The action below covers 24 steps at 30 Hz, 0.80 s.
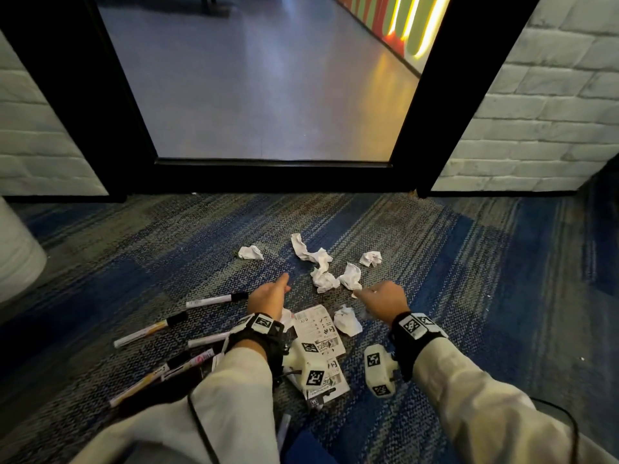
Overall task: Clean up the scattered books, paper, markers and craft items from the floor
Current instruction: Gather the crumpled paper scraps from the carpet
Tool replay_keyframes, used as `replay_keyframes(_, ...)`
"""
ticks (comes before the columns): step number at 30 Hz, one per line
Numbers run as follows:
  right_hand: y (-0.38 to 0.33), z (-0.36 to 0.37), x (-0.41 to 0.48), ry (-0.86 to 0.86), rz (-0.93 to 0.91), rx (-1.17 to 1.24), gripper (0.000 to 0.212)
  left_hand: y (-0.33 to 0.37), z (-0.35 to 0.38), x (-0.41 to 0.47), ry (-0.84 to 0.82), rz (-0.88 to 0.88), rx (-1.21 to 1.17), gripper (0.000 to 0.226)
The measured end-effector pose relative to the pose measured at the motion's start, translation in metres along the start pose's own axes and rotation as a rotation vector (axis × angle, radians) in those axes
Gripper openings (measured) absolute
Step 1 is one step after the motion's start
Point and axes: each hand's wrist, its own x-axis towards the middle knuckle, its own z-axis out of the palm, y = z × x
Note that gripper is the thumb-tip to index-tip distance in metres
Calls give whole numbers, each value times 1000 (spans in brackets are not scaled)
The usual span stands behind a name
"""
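Little looks done. Crumpled paper balls (322, 262) lie far-centre on the carpeted floor (167, 246), markers (214, 300) near-left and printed leaflets (318, 333) near-centre. The left hand (268, 298) and right hand (385, 298) hover above them, curled. I cannot tell whether their fingers grasp anything.

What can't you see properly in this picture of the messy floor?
All in the head view:
- The left hand and right hand show only their backs, which hide the fingers, so I can't tell what they hold.
- The print on the leaflets is too small to read, and the left wrist covers part.
- A dark blue thing is cut off by the bottom edge.
- A white round thing is cut off by the left edge.
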Motion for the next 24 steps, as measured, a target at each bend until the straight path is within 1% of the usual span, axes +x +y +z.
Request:
replay_keyframes(2, 2, 3, 2, -47, -37, 53, 29, -2, 1, -1, -10, -7, -18, 33)
replay_keyframes(3, 2, 7, 1, -94, -78, 58, 26, -4, 2, -2, -1, 9, 15, 32)
replay_keyframes(4, 3, 11, -1, -147, -135, 25, 29, -7, 4, 0, 4, 34, 37, 32)
replay_keyframes(5, 3, 18, -4, -216, -179, -75, 38, -8, 6, 1, 3, 45, 41, 31)
replay_keyframes(6, 5, 26, -7, -278, -205, -182, 46, -9, 6, 1, -9, 44, 37, 30)
replay_keyframes(7, 9, 35, -10, -307, -207, -261, 49, -9, 8, 1, -15, 43, 40, 28)
replay_keyframes(8, 14, 45, -12, -290, -216, -285, 46, -9, 9, 2, -23, 42, 49, 27)
replay_keyframes(10, 25, 57, -14, -177, -208, -184, 30, -10, 11, 6, -36, 38, 84, 26)
replay_keyframes(11, 29, 57, -14, -113, -184, -113, 25, -10, 11, 7, -40, 38, 98, 26)
replay_keyframes(14, 34, 39, 4, 45, -27, 52, 21, -13, 14, 13, -53, 29, 94, 25)
replay_keyframes(16, 32, 23, 20, 78, -3, 131, 9, -13, 16, 12, -56, 4, 71, 23)
replay_keyframes(17, 29, 17, 29, 49, -23, 132, 11, -12, 17, 10, -58, -1, 61, 22)
replay_keyframes(19, 20, 14, 48, -51, -89, 43, 48, -14, 20, 14, -62, -8, 63, 20)
replay_keyframes(20, 16, 15, 55, -82, -114, -31, 61, -13, 21, 15, -64, -17, 56, 20)
replay_keyframes(21, 12, 20, 61, -108, -123, -97, 68, -12, 21, 15, -68, -24, 45, 19)
replay_keyframes(22, 8, 26, 64, -134, -114, -151, 71, -12, 23, 16, -72, -31, 34, 18)
replay_keyframes(24, 6, 38, 67, -175, -79, -226, 68, -12, 24, 18, -76, -35, 26, 17)
